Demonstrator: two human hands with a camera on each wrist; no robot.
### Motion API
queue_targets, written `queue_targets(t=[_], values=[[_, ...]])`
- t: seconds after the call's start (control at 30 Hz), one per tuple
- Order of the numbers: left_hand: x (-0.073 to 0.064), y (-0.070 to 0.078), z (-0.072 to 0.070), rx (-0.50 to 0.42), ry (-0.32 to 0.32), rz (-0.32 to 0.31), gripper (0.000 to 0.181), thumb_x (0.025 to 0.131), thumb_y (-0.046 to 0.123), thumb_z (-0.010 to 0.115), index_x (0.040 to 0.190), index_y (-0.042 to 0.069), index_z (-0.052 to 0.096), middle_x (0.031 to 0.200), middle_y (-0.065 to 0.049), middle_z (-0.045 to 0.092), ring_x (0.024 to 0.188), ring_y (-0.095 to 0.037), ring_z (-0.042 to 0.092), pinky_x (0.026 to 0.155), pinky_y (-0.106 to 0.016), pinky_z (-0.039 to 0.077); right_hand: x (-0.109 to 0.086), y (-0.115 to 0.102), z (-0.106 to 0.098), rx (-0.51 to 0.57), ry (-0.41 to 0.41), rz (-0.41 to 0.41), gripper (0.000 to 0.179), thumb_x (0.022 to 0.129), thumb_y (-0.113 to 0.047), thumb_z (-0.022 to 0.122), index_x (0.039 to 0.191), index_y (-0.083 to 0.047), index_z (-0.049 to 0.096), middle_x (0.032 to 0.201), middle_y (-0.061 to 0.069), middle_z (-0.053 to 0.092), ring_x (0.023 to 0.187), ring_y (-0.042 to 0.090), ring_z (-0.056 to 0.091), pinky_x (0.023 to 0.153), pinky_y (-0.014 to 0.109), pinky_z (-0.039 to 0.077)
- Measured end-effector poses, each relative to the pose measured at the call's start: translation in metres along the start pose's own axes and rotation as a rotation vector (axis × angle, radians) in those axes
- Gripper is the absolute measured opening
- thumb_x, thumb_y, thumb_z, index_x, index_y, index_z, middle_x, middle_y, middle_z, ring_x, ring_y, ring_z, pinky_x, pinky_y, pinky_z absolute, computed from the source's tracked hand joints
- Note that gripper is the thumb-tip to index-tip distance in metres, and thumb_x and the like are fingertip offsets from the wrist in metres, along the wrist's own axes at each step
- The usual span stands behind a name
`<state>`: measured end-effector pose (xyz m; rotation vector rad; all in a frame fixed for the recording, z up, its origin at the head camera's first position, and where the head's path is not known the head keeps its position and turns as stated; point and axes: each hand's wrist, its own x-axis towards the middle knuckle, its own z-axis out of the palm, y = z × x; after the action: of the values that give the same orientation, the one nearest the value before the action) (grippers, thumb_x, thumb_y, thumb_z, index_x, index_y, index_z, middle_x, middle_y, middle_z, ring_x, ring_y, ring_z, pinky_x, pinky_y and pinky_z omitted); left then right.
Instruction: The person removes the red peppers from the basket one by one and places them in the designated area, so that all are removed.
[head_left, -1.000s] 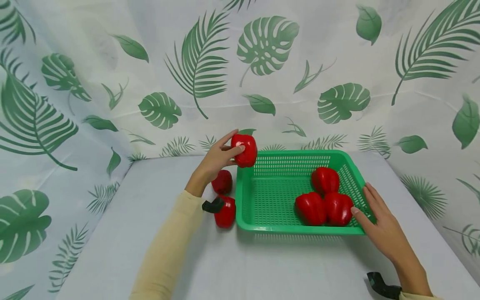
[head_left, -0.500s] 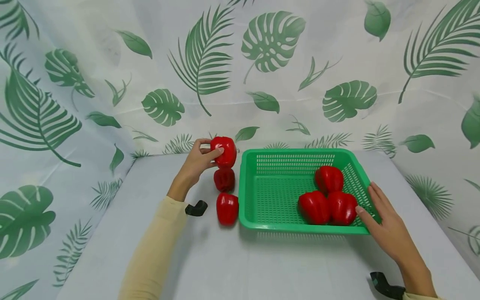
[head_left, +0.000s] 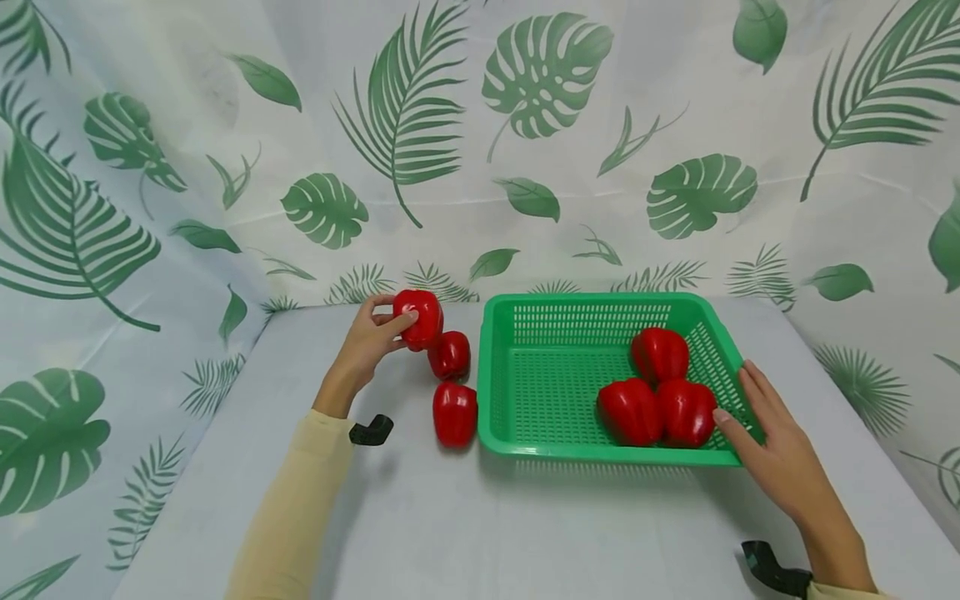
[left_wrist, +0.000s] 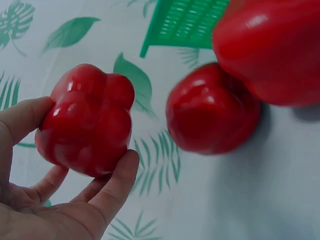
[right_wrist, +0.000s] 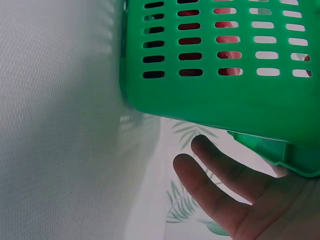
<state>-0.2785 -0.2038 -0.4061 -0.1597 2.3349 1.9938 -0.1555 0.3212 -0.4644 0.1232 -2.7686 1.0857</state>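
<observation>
My left hand (head_left: 362, 340) holds a red bell pepper (head_left: 422, 320) between thumb and fingers, left of the basket. In the left wrist view the held bell pepper (left_wrist: 87, 122) shows its lobed end. Two more bell peppers stand by the basket's left side: a rear one (head_left: 450, 356), just beside the held one, and a front one (head_left: 454, 415). The green basket (head_left: 600, 454) has three bell peppers (head_left: 660, 354) in its right part. My right hand (head_left: 776, 450) rests at the basket's right rim, thumb over the edge, two fingers (right_wrist: 212, 192) stretched out in the right wrist view.
A white cloth-covered table (head_left: 525, 533) lies under everything. Behind it and at the sides hangs a white curtain (head_left: 435, 100) printed with green leaves. Black wrist mounts (head_left: 371, 430) sit on both forearms.
My left hand has carried the bell pepper leftward, from above the basket's left rim to beside the rear loose one, and slightly lower. The right hand stays at the basket's rim.
</observation>
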Motion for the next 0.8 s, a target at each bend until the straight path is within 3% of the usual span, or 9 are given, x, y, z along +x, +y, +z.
queue_targets(t=[0.3,0.8], values=[[0.001,-0.024,-0.014,0.006,0.047,-0.054,0.068,0.105,0.025,0.070,0.159,0.005,0.034,0.148,-0.024,0.048,0.131,-0.037,0.054,0.108,-0.048,0.053,0.000,0.001,0.000,0.013,0.013,-0.016,0.077,0.109,-0.032,0.054,0.171,-0.004,0.017,0.177,0.020,0.011,0.157,0.056,0.012,0.101,0.091,0.021],[0.003,-0.062,-0.023,0.055,0.068,-0.149,0.069,0.106,0.025,0.069,0.162,0.005,0.034,0.153,-0.024,0.046,0.132,-0.037,0.054,0.110,-0.047,0.052,0.000,0.001,0.000,0.016,0.011,-0.017,0.077,0.109,-0.031,0.055,0.170,-0.003,0.017,0.177,0.020,0.011,0.157,0.056,0.013,0.099,0.091,0.023]])
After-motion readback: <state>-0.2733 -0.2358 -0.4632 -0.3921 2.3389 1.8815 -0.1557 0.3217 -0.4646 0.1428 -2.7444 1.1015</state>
